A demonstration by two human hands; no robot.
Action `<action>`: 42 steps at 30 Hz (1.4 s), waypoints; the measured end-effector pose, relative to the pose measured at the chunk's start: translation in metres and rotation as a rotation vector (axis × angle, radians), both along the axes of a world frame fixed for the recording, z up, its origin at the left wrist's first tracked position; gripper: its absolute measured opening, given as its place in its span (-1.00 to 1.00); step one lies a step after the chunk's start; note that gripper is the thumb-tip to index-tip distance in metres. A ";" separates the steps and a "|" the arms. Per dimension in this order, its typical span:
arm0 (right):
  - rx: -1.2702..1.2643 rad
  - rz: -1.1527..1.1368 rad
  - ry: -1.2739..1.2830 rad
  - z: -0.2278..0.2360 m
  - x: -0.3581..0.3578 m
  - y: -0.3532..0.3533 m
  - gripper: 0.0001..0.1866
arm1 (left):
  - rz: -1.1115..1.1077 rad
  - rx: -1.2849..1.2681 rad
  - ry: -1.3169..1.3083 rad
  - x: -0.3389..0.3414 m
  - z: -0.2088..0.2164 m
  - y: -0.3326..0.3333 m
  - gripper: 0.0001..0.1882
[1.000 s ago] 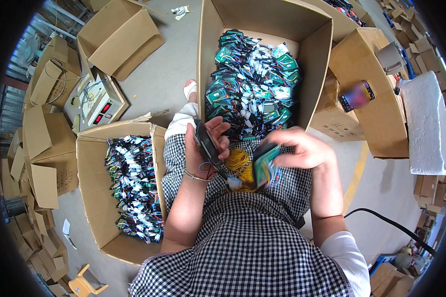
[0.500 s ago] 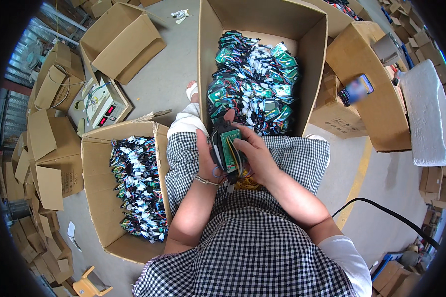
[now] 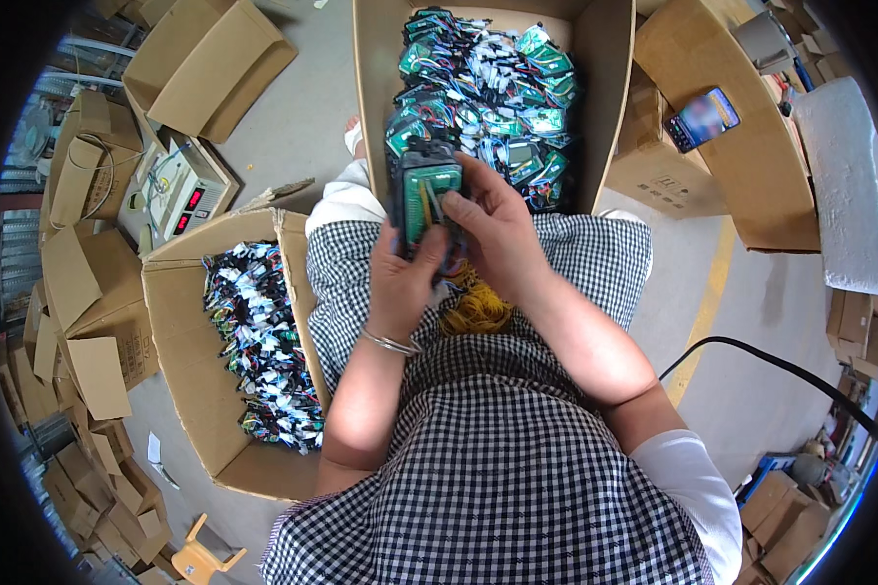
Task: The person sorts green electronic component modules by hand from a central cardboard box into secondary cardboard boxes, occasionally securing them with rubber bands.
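Both my hands hold a black-cased circuit board unit point(image 3: 431, 179) with its green board facing up and loose wires trailing at its lower end. My left hand point(image 3: 405, 278) grips its left and lower side, thumb lying over the board. The fingers of my right hand point(image 3: 498, 226) close on its right edge, thumb on the board's face. A bundle of yellow ties or wires point(image 3: 478, 310) lies in my lap, just below the hands. Beyond the unit, a large cardboard box point(image 3: 601, 107) holds many similar wired boards point(image 3: 502, 127).
At my left stands a second cardboard box point(image 3: 180, 336) full of wired units point(image 3: 263, 341). A bench device with red displays point(image 3: 180, 205) sits behind it. To the right, a phone point(image 3: 702, 119) rests on a carton, beside a white foam slab point(image 3: 849, 185). A black cable point(image 3: 780, 361) curves past my right.
The unit has turned more upright and moved slightly left and up. My left thumb has come over onto the board. The view has shifted, baring more of the yellow bundle.
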State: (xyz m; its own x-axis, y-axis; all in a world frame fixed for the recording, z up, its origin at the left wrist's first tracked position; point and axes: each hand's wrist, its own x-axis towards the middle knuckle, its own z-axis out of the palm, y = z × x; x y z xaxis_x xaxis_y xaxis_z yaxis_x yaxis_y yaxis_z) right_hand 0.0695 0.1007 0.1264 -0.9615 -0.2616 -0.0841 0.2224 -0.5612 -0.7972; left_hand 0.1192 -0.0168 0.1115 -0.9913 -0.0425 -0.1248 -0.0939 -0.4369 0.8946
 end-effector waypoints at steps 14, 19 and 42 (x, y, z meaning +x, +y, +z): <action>1.478 0.676 1.007 -0.119 0.017 0.090 -0.80 | 0.040 0.197 -0.118 0.058 0.016 -0.069 -0.57; 1.361 0.684 0.594 -0.097 0.013 0.093 -0.87 | 0.052 0.167 -0.111 0.062 0.010 -0.067 -0.57; -0.571 0.307 -0.206 -0.007 0.032 0.037 -0.95 | -0.243 0.461 -0.210 0.051 0.005 -0.040 -0.57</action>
State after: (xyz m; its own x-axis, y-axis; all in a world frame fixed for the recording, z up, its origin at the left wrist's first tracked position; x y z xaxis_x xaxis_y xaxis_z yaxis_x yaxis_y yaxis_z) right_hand 0.1018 0.1376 0.1194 -0.8159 -0.5776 -0.0250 0.5541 -0.7689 -0.3190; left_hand 0.1702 -0.0563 0.1168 -0.9175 0.2899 -0.2722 -0.3964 -0.7219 0.5672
